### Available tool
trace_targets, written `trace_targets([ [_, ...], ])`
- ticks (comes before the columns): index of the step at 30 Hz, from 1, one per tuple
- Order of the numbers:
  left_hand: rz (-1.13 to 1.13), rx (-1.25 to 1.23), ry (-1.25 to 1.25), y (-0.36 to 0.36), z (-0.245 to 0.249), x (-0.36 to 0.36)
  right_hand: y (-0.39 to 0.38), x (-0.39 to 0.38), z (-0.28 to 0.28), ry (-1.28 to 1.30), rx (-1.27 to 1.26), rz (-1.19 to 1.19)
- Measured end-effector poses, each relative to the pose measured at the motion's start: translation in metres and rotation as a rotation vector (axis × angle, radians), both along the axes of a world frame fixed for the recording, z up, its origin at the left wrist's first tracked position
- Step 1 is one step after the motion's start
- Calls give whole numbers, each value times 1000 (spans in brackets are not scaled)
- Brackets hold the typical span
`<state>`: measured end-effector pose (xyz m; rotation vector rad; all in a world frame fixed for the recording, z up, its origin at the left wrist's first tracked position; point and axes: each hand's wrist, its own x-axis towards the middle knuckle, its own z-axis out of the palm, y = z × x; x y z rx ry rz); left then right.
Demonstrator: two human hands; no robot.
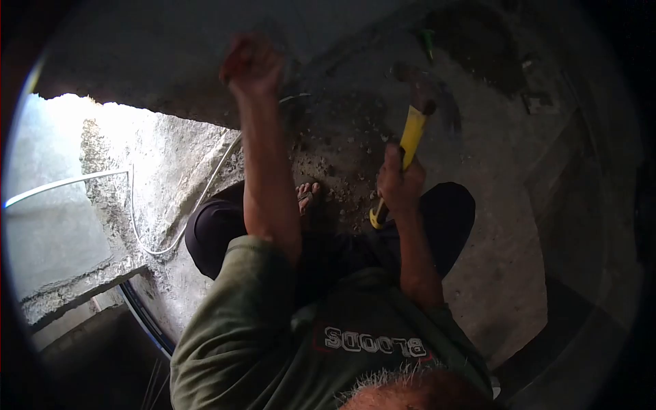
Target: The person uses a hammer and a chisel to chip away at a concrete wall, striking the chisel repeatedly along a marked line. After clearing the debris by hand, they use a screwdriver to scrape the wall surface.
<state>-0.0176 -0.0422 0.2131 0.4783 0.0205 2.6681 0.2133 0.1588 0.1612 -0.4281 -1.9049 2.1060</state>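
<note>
My right hand (402,183) is wrapped round the yellow and black handle of a hammer (414,126). The hammer points up and away from me over my right knee, its dark head blurred by motion. Raised at the upper left, my left hand (254,67) is closed, fingers curled and smeared against a dark surface. Whatever it may hold is hidden. Below and between the hands, small rubble (335,160) lies scattered on the floor beside my sandalled foot (307,195).
A white cable (212,184) loops along the broken, brightly lit concrete edge (171,143) on the left. A green object (428,42) lies at the far side, near a dark patch. Bare concrete floor (499,253) extends on the right. Dark pipes (147,318) run at lower left.
</note>
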Motion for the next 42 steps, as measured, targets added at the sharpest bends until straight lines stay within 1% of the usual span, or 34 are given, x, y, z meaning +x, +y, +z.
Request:
trace_targets([
  [1,2,-2,-3,-10,0,6,4,5,10,-2,-16,40],
  [2,-41,-3,-36,-20,-1,14,5,8,21,0,-31,86],
  [3,-88,-3,-59,-26,-1,17,3,8,31,11,-31,91],
  [4,-88,0,-41,-23,-6,17,1,6,41,35,-41,108],
  [6,-14,-275,-50,-1,-24,19,2,7,67,57,-44,114],
  [7,-15,-270,-51,10,-28,20,3,10,83,125,-87,123],
  [8,7,-375,-12,21,-31,20,3,11,93,195,-129,137],
  [9,33,-480,29,31,-32,20,6,10,98,197,-124,144],
  [10,40,-476,29,42,-24,25,10,9,101,405,-28,125],
  [11,184,-637,-94,52,-15,29,12,8,104,613,67,102],
  [12,326,-794,-221,59,-5,33,14,3,102,693,86,121],
  [13,326,-789,-223,63,1,32,12,3,89,692,91,124],
  [14,373,-813,-304,66,8,30,10,5,68,741,92,139],
  [15,425,-834,-384,65,11,25,6,3,65,794,91,158],
  [16,435,-829,-384,60,10,20,1,10,66,688,86,160],
  [17,437,-786,-250,53,6,17,-1,14,65,685,85,166],
  [18,433,-739,-114,49,3,13,-2,18,61,470,111,156],
  [19,429,-734,-113,49,4,12,-2,20,55,257,139,142],
  [20,447,-746,-161,48,6,10,2,18,41,241,257,144],
  [22,478,-751,-210,46,10,2,3,17,39,303,302,122],
  [23,488,-757,-183,46,9,0,3,20,38,351,338,99],
  [24,494,-764,-158,48,10,2,4,21,41,343,342,104],
  [26,513,-715,-185,56,15,6,11,18,56,407,340,79],
  [28,541,-670,-212,62,26,8,19,18,86,488,368,8],
  [30,571,-715,-314,64,30,9,20,11,122,689,204,-61],
  [32,558,-675,-323,64,29,1,18,7,154,966,-31,-8],
  [33,537,-641,-313,62,28,-4,7,1,159,964,-42,8],
  [35,529,-691,-336,62,26,-10,-18,-8,163,1280,-345,-165],
  [36,499,-735,-353,60,24,-11,-5,-18,124,1146,-86,58],
  [37,508,-733,-360,56,22,-10,-12,-31,77,972,522,-159],
  [39,555,-921,-174,54,17,-3,-33,-52,24,330,770,-104],
  [40,546,-915,-165,56,8,-9,-39,-58,22,-43,411,147],
  [41,435,-713,-163,52,4,-21,-34,-59,26,-25,415,140],
  [42,336,-510,-164,46,3,-32,-26,-58,33,103,465,74],
])
